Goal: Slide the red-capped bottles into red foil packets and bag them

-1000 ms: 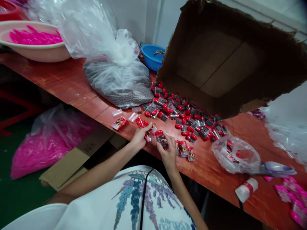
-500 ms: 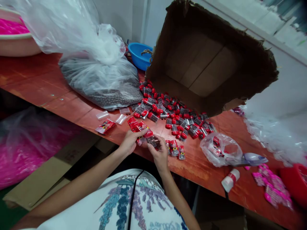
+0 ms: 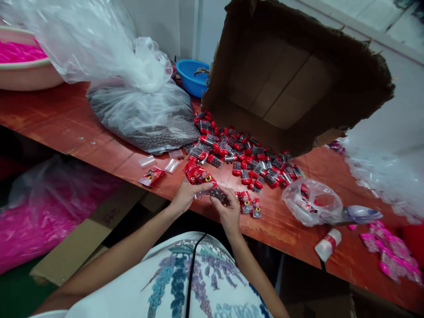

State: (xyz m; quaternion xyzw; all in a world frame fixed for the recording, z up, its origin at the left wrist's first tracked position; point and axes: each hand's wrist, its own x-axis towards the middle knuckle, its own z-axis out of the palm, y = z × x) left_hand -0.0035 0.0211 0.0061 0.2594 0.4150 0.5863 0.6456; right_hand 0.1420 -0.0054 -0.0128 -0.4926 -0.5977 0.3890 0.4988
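Just above the table's front edge, my left hand (image 3: 184, 197) is closed on several red printed packets (image 3: 198, 173), its thumb lying across them. My right hand (image 3: 229, 208) pinches the lower end of a small clear container of dark beads (image 3: 217, 193), close against the packets; its far end is hidden by the fingers. Beyond both hands spreads a heap of small clear bottles with red caps and dark beads (image 3: 245, 154). A few filled red packets (image 3: 245, 202) lie right of my right hand, and a lone red packet (image 3: 152, 176) is left of my left hand.
A large clear bag of dark beads (image 3: 145, 119) stands at the back left, beside a blue basin (image 3: 193, 77). A torn cardboard box (image 3: 285, 84) tilts open behind the heap. Rightward are a plastic bag (image 3: 309, 201), a scoop (image 3: 361, 214), a white roll (image 3: 327, 244) and pink packets (image 3: 391, 254).
The camera view has shifted slightly, so the table things sit a little differently. Both hands stay together at the table edge, still gripping the packets and the container.
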